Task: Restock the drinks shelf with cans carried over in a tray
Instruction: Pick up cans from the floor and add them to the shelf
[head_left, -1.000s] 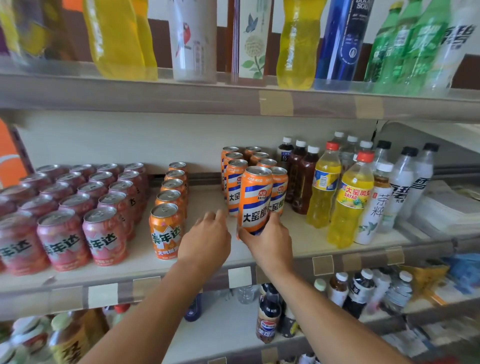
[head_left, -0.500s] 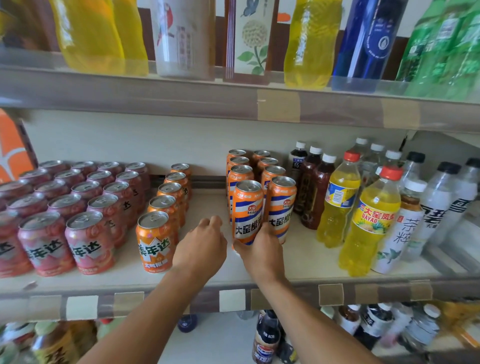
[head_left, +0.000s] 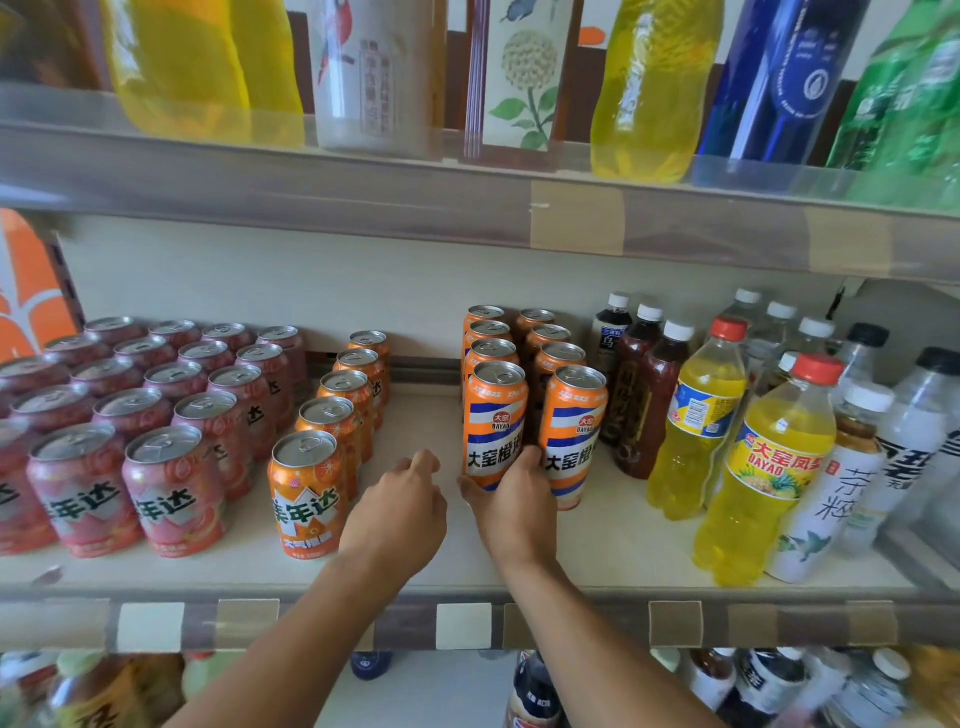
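Two hands we see over the shelf (head_left: 597, 551): our left hand (head_left: 397, 512) hangs loosely curled, grip empty, beside the short orange cans (head_left: 306, 493); our right hand (head_left: 514, 506) holds the tall orange can (head_left: 496, 415) upright at its row's front.

There is one view only, from a wide-angle camera worn on the person's head. It faces a drinks shelf (head_left: 597, 551) straight on and tilts slightly down, so the can tops show. It sits close: both forearms reach in from the bottom edge toward the middle. The upper shelf (head_left: 363, 202) crosses the top of the frame, bent by the lens, and the bottles on it are cut off. A lower shelf (head_left: 431, 691) shows at the bottom edge.
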